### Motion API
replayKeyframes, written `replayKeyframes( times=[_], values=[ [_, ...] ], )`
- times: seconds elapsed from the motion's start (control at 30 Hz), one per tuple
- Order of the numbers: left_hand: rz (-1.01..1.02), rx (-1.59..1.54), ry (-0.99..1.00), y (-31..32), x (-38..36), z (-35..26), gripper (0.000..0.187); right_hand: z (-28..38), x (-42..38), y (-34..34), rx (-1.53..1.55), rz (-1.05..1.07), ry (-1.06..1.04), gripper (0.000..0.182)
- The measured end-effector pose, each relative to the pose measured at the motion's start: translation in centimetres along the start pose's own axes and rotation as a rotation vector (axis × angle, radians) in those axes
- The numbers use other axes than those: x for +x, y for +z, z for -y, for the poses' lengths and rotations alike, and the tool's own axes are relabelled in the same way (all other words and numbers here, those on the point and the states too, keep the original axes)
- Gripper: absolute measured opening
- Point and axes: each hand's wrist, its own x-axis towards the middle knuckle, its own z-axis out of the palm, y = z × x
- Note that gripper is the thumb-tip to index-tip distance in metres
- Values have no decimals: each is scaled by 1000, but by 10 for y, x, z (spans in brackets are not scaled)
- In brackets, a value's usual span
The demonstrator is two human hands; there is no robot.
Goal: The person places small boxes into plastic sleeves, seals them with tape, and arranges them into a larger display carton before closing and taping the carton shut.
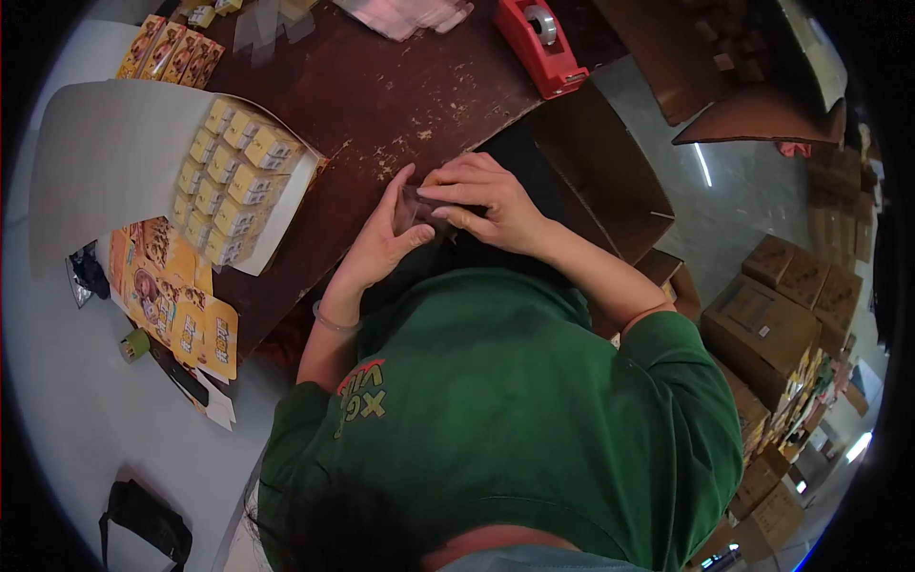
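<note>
Close together at the front edge of the dark red table (381, 110), my left hand (389, 236) and my right hand (486, 202) meet around a small, thin, clear piece (412, 212) that looks like plastic. The fingers of my right hand are pinched on it. My left hand has its thumb and fingers curved about the other side of it. What else may be between the hands is hidden. To the left, an open white carton (286, 224) holds several small pale yellow boxes (250, 184) in rows.
A red tape dispenser (541, 43) stands at the table's far edge. Orange printed cardboard (176, 305) and a dark phone (181, 377) lie at the left. An open brown carton (610, 157) is beside my right arm. Stacked brown boxes (762, 324) stand further right.
</note>
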Motion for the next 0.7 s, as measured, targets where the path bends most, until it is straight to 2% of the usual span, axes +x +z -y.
replayKeyframes(
  times=[0.03,0.13,0.23,0.33,0.37,0.57,0.6,0.7],
  values=[
    [7,-13,10,2,1,-5,94,4,3,1,42,-28,46,23],
    [43,-77,-45,-1,1,-9,96,4,14,-8,-62,31,-111,23],
    [-83,-104,104,6,10,-4,101,6,14,2,163,-63,138,23],
    [-162,-99,218,9,16,-6,105,21,24,20,214,-282,184,20],
    [-125,-136,223,8,15,-9,105,21,25,20,211,-267,196,20],
    [-230,-144,272,8,24,2,101,0,30,17,164,-126,200,23],
    [-237,-129,316,9,28,0,99,3,35,16,201,-168,232,24],
    [-196,-170,272,5,23,-13,98,14,42,12,238,-246,284,26]
  ],
)
